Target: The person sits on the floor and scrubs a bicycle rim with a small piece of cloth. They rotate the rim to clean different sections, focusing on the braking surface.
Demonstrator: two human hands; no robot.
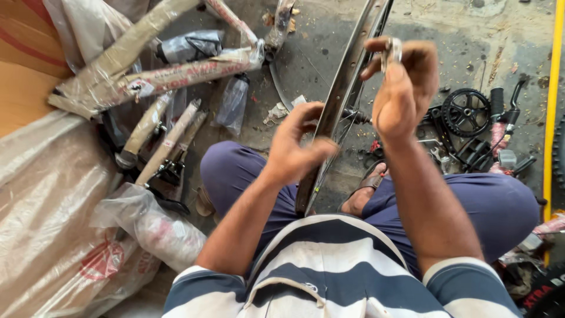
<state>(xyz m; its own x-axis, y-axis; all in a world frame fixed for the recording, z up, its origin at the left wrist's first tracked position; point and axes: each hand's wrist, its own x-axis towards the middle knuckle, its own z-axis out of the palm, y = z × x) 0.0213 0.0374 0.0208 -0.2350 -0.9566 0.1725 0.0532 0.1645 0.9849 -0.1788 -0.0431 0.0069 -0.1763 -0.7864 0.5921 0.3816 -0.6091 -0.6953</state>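
Note:
A metal bicycle wheel rim [347, 82] stands on edge between my knees, running from my lap up to the top of the view, with thin spokes beside it. My left hand [297, 147] grips the rim near its lower part, fingers curled around the edge. My right hand [400, 88] is raised to the right of the rim, pinching a small round metal tool [391, 52] between thumb and fingers, close to the rim's edge.
A paper-and-plastic-wrapped bicycle frame [165, 76] and wrapped parts lie on the concrete floor at left, over plastic sheeting [53, 224]. A black chainring with crank [466, 112] and handlebar parts lie at right. A yellow bar [552, 88] runs down the right edge.

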